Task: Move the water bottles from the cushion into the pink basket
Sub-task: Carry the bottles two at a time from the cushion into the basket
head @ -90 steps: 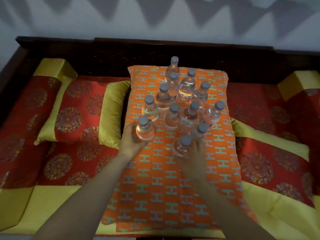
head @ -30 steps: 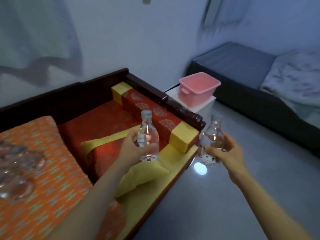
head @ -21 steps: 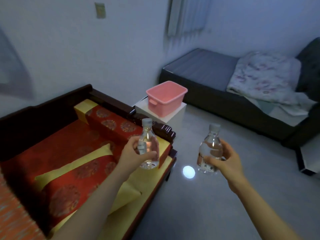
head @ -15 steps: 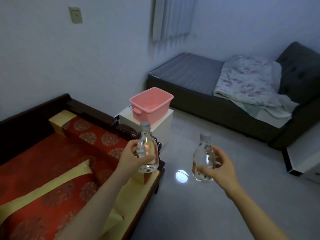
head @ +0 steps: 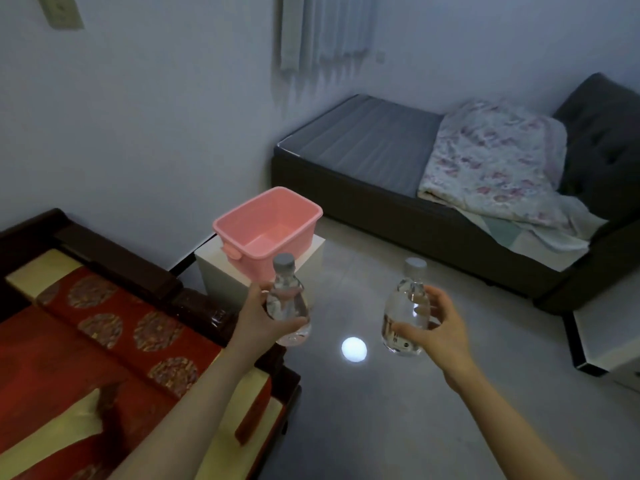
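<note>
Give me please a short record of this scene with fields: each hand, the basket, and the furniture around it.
Left hand: grips a water bottle, held upright
Right hand: grips a second water bottle, held upright over the floor
Pink basket: on a white stand, beyond both hands; no bottle visible inside
Left side: red and gold bench
Far side: dark sofa bed with a flowered blanket

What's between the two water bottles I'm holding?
In the head view, only bare grey floor with a round light reflection lies between the left water bottle and the right water bottle.
</note>
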Motion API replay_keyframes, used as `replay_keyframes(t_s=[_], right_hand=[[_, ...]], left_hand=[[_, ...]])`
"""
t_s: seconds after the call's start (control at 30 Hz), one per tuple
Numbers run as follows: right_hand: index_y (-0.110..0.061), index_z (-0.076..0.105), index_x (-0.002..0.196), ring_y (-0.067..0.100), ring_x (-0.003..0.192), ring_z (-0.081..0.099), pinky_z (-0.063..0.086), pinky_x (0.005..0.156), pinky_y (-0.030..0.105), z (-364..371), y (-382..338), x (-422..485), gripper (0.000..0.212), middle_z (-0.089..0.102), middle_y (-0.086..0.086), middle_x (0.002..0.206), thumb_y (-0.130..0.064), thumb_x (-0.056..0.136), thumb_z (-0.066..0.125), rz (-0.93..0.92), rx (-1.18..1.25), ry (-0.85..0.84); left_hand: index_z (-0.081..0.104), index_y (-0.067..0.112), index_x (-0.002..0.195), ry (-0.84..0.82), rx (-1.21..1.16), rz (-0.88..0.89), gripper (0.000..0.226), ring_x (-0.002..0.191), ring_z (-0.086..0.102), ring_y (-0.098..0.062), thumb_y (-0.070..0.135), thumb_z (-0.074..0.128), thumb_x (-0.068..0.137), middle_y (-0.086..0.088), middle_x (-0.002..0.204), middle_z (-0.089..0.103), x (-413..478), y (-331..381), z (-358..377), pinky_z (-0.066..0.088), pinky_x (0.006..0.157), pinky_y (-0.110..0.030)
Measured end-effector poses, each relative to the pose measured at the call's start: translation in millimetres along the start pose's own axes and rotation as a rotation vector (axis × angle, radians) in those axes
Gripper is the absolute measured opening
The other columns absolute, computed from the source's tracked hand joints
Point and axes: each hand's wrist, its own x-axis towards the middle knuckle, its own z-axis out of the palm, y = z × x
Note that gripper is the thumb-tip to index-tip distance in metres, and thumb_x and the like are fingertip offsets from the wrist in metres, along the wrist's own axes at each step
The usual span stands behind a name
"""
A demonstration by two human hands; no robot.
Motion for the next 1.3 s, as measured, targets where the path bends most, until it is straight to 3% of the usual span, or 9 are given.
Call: replay_keyframes(t_s=[0.1,0.2,0.27,0.37,0.7,0.8,0.97,1.17,1.3], right_hand=[[-0.036,0.053,0.119,0.022,0.107,0.057,0.053,0.072,0.028,-0.4,6.1,52.1,0.077,0.058,-0.004,0.12,-0.01,0.056,0.09,-0.002,0.013,-0.026],[-0.035,0.051,0.12,0.027,0.11,0.055,0.055,0.082,0.042,1.9,13.4,107.9,0.077,0.055,0.0,0.123,-0.008,0.059,0.088,0.0,0.003,-0.082],[-0.039,0.05,0.119,0.024,0.109,0.054,0.053,0.077,0.035,2.7,14.7,152.2,0.077,0.054,0.0,0.122,-0.012,0.058,0.089,-0.011,0.005,-0.122],[-0.054,0.048,0.106,0.015,0.104,0.054,0.047,0.067,0.023,5.3,7.5,228.2,0.074,0.053,-0.006,0.119,-0.018,0.056,0.089,-0.068,0.023,-0.235],[-0.061,0.047,0.099,0.011,0.101,0.054,0.046,0.062,0.019,67.3,1.5,389.3,0.073,0.051,-0.015,0.113,-0.022,0.054,0.088,-0.112,-0.002,-0.513],[-0.057,0.05,0.101,0.012,0.1,0.057,0.05,0.059,0.019,105.4,-3.4,427.8,0.073,0.054,-0.014,0.112,-0.016,0.055,0.089,-0.141,0.025,-0.615],[-0.037,0.05,0.117,0.015,0.106,0.057,0.056,0.079,0.037,169.3,-10.4,490.1,0.077,0.055,-0.009,0.117,-0.015,0.055,0.089,-0.164,0.004,-0.678],[-0.02,0.046,0.121,0.013,0.101,0.061,0.056,0.08,0.033,237.5,-22.7,556.9,0.075,0.057,-0.005,0.113,-0.003,0.061,0.087,-0.157,0.033,-0.727],[-0.025,0.047,0.11,0.011,0.091,0.065,0.055,0.074,0.03,278.0,-1.7,591.9,0.067,0.061,-0.008,0.103,0.004,0.061,0.082,-0.116,-0.016,-0.752]], left_hand=[[0.046,0.045,0.097,0.03,0.025,0.02,0.067,0.098,0.061,-0.003,0.017,0.09,0.056,0.012,0.105,0.061,43.0,1.7,14.9,0.047,0.069,-0.012],[0.046,0.036,0.102,0.088,0.04,0.001,0.068,0.102,0.062,-0.017,0.019,0.09,0.053,0.001,0.109,0.062,82.8,-1.5,28.5,0.052,0.081,-0.031],[0.046,0.029,0.105,0.133,0.06,-0.014,0.07,0.105,0.06,-0.021,0.023,0.09,0.05,-0.003,0.112,0.061,113.9,-0.5,37.5,0.051,0.089,-0.04],[0.045,0.033,0.103,0.223,0.059,-0.045,0.069,0.103,0.061,-0.017,0.022,0.091,0.052,0.002,0.11,0.061,158.5,5.0,50.8,0.051,0.084,-0.032],[0.044,0.04,0.098,0.484,0.036,-0.168,0.071,0.094,0.066,-0.016,0.037,0.088,0.042,0.004,0.106,0.063,244.6,-7.8,64.6,0.057,0.08,-0.036],[0.042,0.033,0.099,0.556,0.077,-0.189,0.072,0.091,0.065,-0.014,0.043,0.084,0.041,0.006,0.102,0.061,277.6,-15.3,53.4,0.054,0.076,-0.031],[0.042,0.021,0.103,0.649,0.127,-0.199,0.073,0.08,0.06,-0.006,0.042,0.082,0.047,0.006,0.095,0.057,347.6,-29.7,31.5,0.044,0.066,-0.019],[0.039,0.033,0.098,0.751,0.08,-0.21,0.066,0.083,0.059,0.004,0.02,0.087,0.055,0.007,0.101,0.055,422.0,-44.5,18.2,0.045,0.067,-0.006],[0.043,0.012,0.113,0.698,0.012,-0.29,0.072,0.092,0.061,-0.022,0.015,0.084,0.054,-0.012,0.106,0.059,460.8,-71.0,15.7,0.054,0.083,-0.049]])
